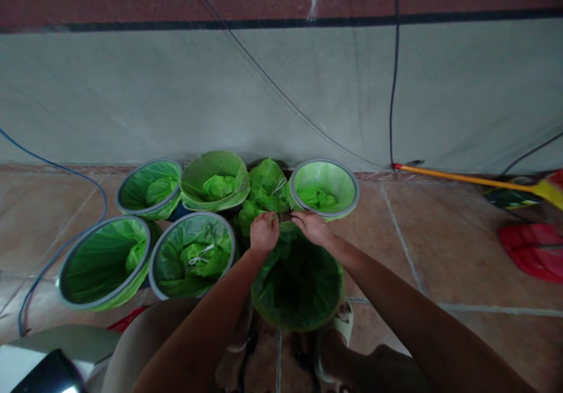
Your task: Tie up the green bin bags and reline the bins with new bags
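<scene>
A bin lined with a thin green garbage bag (pixel 297 278) stands between my feet, its dark mouth facing up at me. My left hand (pixel 265 231) is closed on the bag's edge at the far left of the rim. On the far right of the same rim, my right hand (pixel 313 227) has its fingers curled over the bag's edge. Just beyond my hands lies a bunched green bag (pixel 267 182) with a white tie. A lined bin with a grey ring (pixel 357 189) stands past my right hand, holding a crumpled green bag (pixel 319 198).
Several more green-lined bins stand at left, including a near one (pixel 105 261) and one with a white-tied bag (pixel 200 258). A blue cable (pixel 104 196) curves over the tiles. An orange-handled tool (pixel 466 177) and a red dustpan (pixel 532 251) lie right. A wall (pixel 281 88) rises behind.
</scene>
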Motion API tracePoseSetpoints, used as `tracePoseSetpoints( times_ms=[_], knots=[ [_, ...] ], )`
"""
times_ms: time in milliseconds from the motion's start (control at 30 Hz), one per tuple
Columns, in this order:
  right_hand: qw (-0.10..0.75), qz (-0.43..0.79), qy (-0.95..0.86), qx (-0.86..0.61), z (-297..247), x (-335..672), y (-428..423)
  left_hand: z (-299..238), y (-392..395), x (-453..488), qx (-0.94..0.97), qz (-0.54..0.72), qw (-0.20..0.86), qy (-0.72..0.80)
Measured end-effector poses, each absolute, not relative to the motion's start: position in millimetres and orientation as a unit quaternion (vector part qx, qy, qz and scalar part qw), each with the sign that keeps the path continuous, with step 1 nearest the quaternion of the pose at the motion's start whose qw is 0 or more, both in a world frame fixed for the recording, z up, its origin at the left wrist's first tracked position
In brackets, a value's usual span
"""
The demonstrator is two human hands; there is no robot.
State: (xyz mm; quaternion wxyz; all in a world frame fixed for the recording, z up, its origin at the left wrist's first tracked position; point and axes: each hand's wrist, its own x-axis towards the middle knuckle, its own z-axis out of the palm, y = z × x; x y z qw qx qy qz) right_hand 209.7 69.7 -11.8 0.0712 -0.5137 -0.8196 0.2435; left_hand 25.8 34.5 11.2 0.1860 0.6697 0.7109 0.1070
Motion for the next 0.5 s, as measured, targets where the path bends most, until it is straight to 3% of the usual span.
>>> tracePoseSetpoints(
  times_ms=[100,200,333,500],
  knots=[
    [0.006,0.251,-0.836,-0.487,-16.5,202.7,70.8,4.8,37.2,22.4,0.679,0.006,0.246,0.691],
    [-0.003,0.264,-0.840,-0.475,-25.6,204.1,71.2,-1.1,30.6,16.7,0.703,-0.036,0.251,0.664],
    [0.035,0.295,-0.817,-0.494,-35.6,216.5,65.7,-3.3,24.4,12.7,0.698,-0.007,0.248,0.672],
    [0.069,0.244,-0.717,-0.650,-45.6,241.5,31.2,-2.4,29.7,12.9,0.683,0.057,0.244,0.686]
  ],
)
